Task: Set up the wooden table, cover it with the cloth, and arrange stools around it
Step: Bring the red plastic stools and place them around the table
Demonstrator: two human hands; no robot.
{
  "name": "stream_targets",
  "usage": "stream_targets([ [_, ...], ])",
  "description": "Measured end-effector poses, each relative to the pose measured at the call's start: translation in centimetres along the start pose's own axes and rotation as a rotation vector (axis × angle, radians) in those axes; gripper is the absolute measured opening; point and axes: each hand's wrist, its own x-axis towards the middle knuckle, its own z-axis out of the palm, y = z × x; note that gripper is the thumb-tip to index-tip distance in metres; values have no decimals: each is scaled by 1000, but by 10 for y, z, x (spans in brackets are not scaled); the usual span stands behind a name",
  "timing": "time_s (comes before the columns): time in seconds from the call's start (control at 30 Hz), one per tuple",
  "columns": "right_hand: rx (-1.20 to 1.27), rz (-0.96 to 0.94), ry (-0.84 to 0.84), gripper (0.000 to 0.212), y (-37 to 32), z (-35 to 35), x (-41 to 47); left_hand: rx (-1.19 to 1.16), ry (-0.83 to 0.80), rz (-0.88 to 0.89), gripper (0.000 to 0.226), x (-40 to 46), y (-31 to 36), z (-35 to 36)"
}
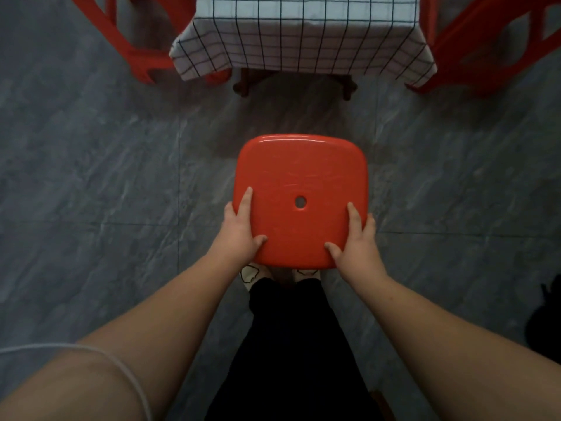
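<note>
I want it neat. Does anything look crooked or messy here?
Slightly: the checked cloth hangs unevenly, its corners drooping lower than the middle edge. The red stools beside the table look upright, and the held stool looks undamaged.

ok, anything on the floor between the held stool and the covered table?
No, only bare grey floor separates the red stool from the checked cloth in the head view.

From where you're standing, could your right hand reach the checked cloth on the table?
Probably not yet. The right hand is gripping the red stool, as is the left hand, and a stretch of bare floor lies between stool and checked cloth. Nothing blocks the way.
</note>
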Motion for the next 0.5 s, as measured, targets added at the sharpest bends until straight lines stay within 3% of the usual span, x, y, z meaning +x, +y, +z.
stream_targets([
  [0.27,-70,52,-63,97,-4,-6,3,107,-30,-52,110,1,3,-5],
  [0.37,-159,55,-140,86,-12,-23,-3,229,-47,-72,95,-5,9,-17],
  [0.5,-268,-80,-157,74,-43,-65,-33,269,-19,-52,74,-37,35,-53],
])
